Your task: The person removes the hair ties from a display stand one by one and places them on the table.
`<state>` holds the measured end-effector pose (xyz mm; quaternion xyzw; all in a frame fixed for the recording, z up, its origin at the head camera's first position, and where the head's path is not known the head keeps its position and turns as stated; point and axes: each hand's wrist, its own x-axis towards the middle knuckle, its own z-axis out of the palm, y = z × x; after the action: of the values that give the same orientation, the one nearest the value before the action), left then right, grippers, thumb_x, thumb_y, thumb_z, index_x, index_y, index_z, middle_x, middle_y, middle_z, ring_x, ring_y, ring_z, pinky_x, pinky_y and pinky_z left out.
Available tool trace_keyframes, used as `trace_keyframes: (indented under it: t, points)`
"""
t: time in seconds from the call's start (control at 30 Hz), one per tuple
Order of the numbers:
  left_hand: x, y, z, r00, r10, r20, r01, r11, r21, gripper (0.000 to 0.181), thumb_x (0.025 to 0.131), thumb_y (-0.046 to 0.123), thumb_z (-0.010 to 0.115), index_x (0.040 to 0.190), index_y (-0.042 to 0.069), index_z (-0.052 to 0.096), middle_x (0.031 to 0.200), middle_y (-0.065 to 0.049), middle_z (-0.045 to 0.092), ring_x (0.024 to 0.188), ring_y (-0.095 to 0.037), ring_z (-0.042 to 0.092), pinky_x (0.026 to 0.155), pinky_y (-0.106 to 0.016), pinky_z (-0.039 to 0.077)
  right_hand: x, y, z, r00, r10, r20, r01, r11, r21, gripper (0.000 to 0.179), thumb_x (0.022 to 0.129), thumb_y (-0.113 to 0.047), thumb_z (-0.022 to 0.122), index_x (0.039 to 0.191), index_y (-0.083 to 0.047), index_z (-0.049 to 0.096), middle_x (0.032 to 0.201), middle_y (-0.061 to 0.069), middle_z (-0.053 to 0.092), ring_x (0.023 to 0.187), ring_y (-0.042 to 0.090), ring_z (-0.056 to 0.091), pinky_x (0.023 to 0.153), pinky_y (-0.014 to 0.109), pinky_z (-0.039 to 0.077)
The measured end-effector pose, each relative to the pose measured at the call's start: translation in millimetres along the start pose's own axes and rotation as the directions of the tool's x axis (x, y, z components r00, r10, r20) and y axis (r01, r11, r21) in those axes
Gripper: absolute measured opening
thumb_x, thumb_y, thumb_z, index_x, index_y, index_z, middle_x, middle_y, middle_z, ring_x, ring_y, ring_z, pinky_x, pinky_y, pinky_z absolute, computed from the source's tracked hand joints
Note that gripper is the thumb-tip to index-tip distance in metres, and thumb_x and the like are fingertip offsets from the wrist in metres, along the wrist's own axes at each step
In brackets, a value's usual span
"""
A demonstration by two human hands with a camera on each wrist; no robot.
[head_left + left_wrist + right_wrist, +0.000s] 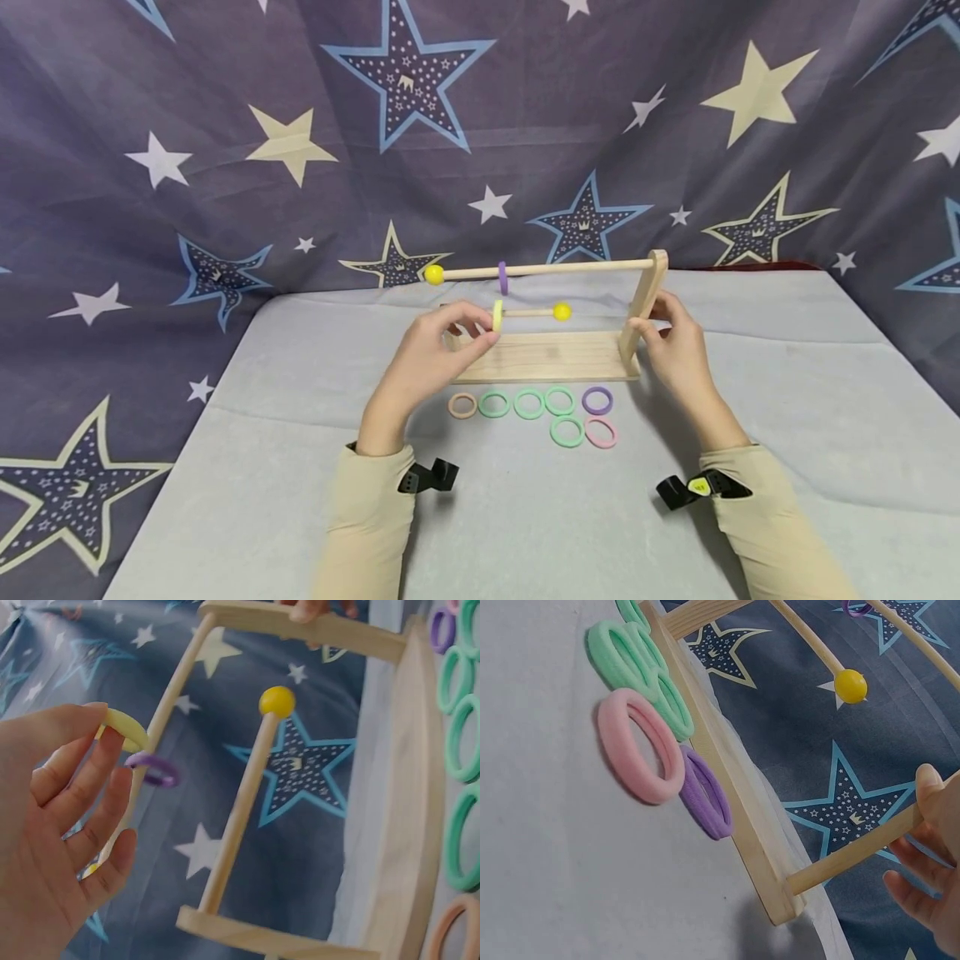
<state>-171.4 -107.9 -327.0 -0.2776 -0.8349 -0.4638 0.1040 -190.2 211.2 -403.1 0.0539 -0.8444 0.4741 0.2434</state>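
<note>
My left hand (438,346) pinches a yellow hair-tie-like ring (124,730) between thumb and fingers. In the left wrist view this ring overlaps the long upper rod (180,682) of a wooden rack, right beside a purple ring (154,770) hanging on that rod. The rack's shorter lower rod (238,814) ends in a yellow ball (277,701) and carries no ring. My right hand (678,346) holds the tall right post (643,304), thumb in front and fingers behind. The wooden base (555,357) rests on the table.
In front of the base lie several loose rings: an orange one (462,406), several green ones (529,417), a purple one (597,412) and a pink one (602,444). A grey cloth (525,533) covers the table. Behind it hangs a star-patterned curtain (525,100).
</note>
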Motion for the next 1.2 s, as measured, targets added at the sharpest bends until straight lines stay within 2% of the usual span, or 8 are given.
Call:
trace_keyframes:
  t: [0.1, 0.33, 0.53, 0.63, 0.83, 0.9, 1.03, 1.2]
  points:
    - [2.3, 1.2, 7.1, 0.998, -0.007, 0.057, 0.005, 0.999, 0.041, 0.007, 0.09, 0.017, 0.074, 0.096, 0.014, 0.072, 0.089, 0.007, 0.07, 0.082, -0.009, 0.06, 0.083, -0.039, 0.05, 0.0, -0.1, -0.1, 1.0, 0.001, 0.0, -0.001, 1.0, -0.001, 0.043, 0.09, -0.003, 0.069, 0.127, 0.009, 0.053, 0.113, 0.028, 0.064, 0.101, 0.036, 0.061, 0.071, 0.013, 0.04]
    - [2.9, 0.2, 15.9, 0.989, -0.046, 0.141, 0.041, 0.999, 0.031, 0.008, 0.092, 0.018, 0.072, 0.1, 0.017, 0.072, 0.092, 0.01, 0.069, 0.084, -0.007, 0.06, 0.082, -0.04, 0.051, 0.3, -0.2, 0.9, 1.0, 0.0, 0.001, 0.0, 1.0, 0.002, 0.043, 0.09, -0.003, 0.07, 0.127, 0.009, 0.054, 0.114, 0.028, 0.064, 0.101, 0.036, 0.061, 0.071, 0.013, 0.04]
    - [2.0, -3.9, 21.5, 0.962, -0.135, 0.238, 0.122, 0.99, 0.066, 0.008, 0.093, 0.023, 0.071, 0.1, 0.021, 0.073, 0.089, 0.012, 0.067, 0.085, -0.008, 0.059, 0.085, -0.04, 0.049, 0.4, -0.8, 1.1, 1.0, 0.003, 0.003, -0.003, 1.0, 0.003, 0.042, 0.09, -0.004, 0.069, 0.127, 0.009, 0.054, 0.113, 0.028, 0.065, 0.101, 0.035, 0.061, 0.071, 0.013, 0.041]
    - [2.1, -7.8, 24.7, 0.942, -0.16, 0.294, 0.143, 0.987, 0.078, 0.008, 0.092, 0.023, 0.071, 0.099, 0.021, 0.074, 0.091, 0.012, 0.068, 0.085, -0.009, 0.058, 0.084, -0.037, 0.048, -0.1, -1.1, 0.7, 1.0, 0.012, 0.0, -0.012, 1.0, 0.001, 0.042, 0.09, -0.004, 0.069, 0.127, 0.009, 0.054, 0.113, 0.027, 0.065, 0.1, 0.033, 0.061, 0.071, 0.013, 0.041]
    - [2.4, -17.8, 33.3, 0.901, -0.154, 0.407, 0.132, 0.988, 0.081, 0.009, 0.091, 0.016, 0.073, 0.099, 0.017, 0.075, 0.094, 0.01, 0.069, 0.083, -0.01, 0.058, 0.078, -0.029, 0.048, -0.3, -1.0, 0.1, 1.0, 0.021, 0.002, -0.021, 1.0, -0.004, 0.042, 0.091, -0.005, 0.069, 0.127, 0.008, 0.054, 0.112, 0.026, 0.065, 0.1, 0.03, 0.06, 0.072, 0.013, 0.041]
    - [1.8, -21.0, 36.9, 0.88, -0.171, 0.442, 0.156, 0.985, 0.071, 0.008, 0.09, 0.015, 0.073, 0.098, 0.016, 0.075, 0.091, 0.009, 0.068, 0.082, -0.011, 0.058, 0.074, -0.027, 0.049, -0.5, -0.9, -0.3, 1.0, 0.021, 0.004, -0.021, 1.0, -0.005, 0.042, 0.091, -0.005, 0.069, 0.127, 0.008, 0.054, 0.113, 0.026, 0.065, 0.1, 0.03, 0.06, 0.071, 0.013, 0.041]
    - [-0.2, -26.1, 43.4, 0.829, -0.232, 0.509, 0.225, 0.971, 0.076, 0.007, 0.089, 0.016, 0.074, 0.096, 0.018, 0.075, 0.087, 0.009, 0.067, 0.078, -0.012, 0.057, 0.069, -0.028, 0.048, -0.4, -0.8, -0.4, 1.0, 0.016, 0.005, -0.016, 1.0, -0.006, 0.042, 0.091, -0.004, 0.069, 0.128, 0.009, 0.054, 0.113, 0.027, 0.065, 0.101, 0.033, 0.061, 0.071, 0.013, 0.041]
    - [-0.8, -32.3, 48.4, 0.775, -0.235, 0.587, 0.224, 0.97, 0.094, 0.007, 0.088, 0.014, 0.075, 0.095, 0.014, 0.077, 0.087, 0.008, 0.07, 0.074, -0.009, 0.059, 0.069, -0.025, 0.048, 0.1, -0.7, -0.1, 1.0, 0.009, 0.003, -0.009, 1.0, -0.004, 0.042, 0.09, -0.003, 0.069, 0.127, 0.009, 0.054, 0.113, 0.027, 0.065, 0.1, 0.033, 0.061, 0.071, 0.014, 0.041]
